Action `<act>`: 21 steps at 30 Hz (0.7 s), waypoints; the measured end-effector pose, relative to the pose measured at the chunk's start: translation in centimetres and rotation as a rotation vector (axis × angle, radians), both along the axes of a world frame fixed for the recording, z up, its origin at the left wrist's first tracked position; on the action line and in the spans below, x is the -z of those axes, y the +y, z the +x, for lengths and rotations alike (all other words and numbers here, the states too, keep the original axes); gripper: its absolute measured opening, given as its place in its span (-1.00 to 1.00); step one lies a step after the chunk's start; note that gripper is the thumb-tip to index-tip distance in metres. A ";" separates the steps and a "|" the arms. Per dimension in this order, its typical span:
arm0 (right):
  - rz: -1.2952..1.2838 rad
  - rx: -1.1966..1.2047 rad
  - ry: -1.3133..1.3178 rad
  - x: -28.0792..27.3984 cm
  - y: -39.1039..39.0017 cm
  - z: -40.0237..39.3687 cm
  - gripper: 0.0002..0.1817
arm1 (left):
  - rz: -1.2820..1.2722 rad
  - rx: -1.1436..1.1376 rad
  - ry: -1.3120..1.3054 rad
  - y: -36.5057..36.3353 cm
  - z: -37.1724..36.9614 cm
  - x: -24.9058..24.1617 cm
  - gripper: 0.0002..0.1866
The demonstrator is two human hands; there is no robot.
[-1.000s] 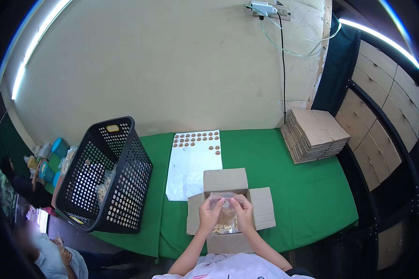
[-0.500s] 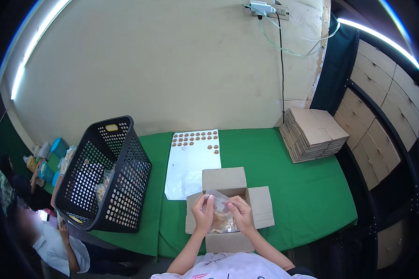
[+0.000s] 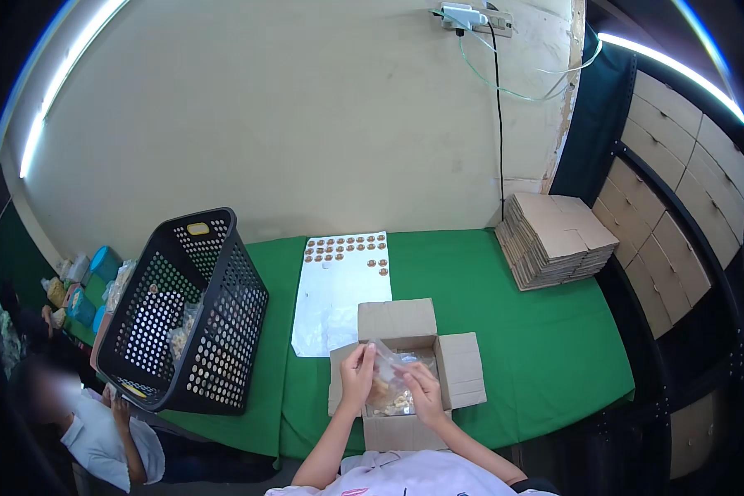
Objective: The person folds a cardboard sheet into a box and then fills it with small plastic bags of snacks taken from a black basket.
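Note:
An open cardboard box (image 3: pixel 463 364) with its flaps folded out stands at the table's front edge. Above it, my left hand (image 3: pixel 358 377) pinches the upper left edge of a clear plastic bag (image 3: pixel 386 382) with pale pieces inside. My right hand (image 3: pixel 426 392) has its fingers closed on the bag's right side. More clear packaging shows inside the box, behind the bag. Just beyond the box lies a white sheet (image 3: pixel 339 293) with rows of round brown stickers and a clear plastic piece on its lower part.
A black perforated basket (image 3: pixel 231 331) holding some bags stands on the green cloth (image 3: pixel 537 347) at left. Flattened cardboard (image 3: pixel 558 227) is stacked at the back right. Another person (image 3: pixel 112 438) is at the lower left. Shelves with boxes (image 3: pixel 657 223) line the right.
The bag has tilted and shifted slightly left. My right hand has moved a little down and left, uncovering more of the box's inside. The person at the left has shifted.

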State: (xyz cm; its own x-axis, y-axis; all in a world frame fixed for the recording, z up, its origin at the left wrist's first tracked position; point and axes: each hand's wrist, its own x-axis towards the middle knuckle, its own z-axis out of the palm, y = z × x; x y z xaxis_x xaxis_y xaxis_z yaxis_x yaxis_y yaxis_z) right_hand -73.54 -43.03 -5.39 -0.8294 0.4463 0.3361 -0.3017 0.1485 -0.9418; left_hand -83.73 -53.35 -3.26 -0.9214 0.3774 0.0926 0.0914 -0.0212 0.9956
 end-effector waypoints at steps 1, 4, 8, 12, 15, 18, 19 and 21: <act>-0.084 0.015 -0.017 0.3 0.1 0.0 -0.75 | 0.039 0.015 0.028 0.2 -0.3 0.8 -0.77; -0.261 0.158 -0.016 0.4 0.8 0.0 -0.74 | 0.062 0.062 0.203 0.8 -0.4 3.4 -0.61; -0.256 0.187 -0.051 0.2 1.7 -0.2 -0.71 | -0.254 0.151 0.590 0.8 2.1 2.5 -0.29; -0.313 0.045 -0.037 1.5 1.2 -0.7 -0.69 | -0.259 0.141 0.593 1.3 3.2 5.0 -0.37; -0.298 -0.012 -0.038 1.9 1.6 -1.2 -0.62 | -0.086 0.249 0.171 1.1 2.6 7.5 -0.49; -0.262 0.209 -0.093 2.2 2.5 -1.9 -0.62 | 0.083 0.438 -0.347 0.2 2.2 7.2 -0.55; -0.367 0.138 -0.131 2.3 3.0 -1.9 -0.62 | 0.114 0.494 -0.435 0.0 2.0 6.5 -0.56; -0.575 -0.004 -0.206 1.9 4.2 -1.9 -0.63 | 0.128 0.578 -0.576 0.0 1.8 5.4 -0.57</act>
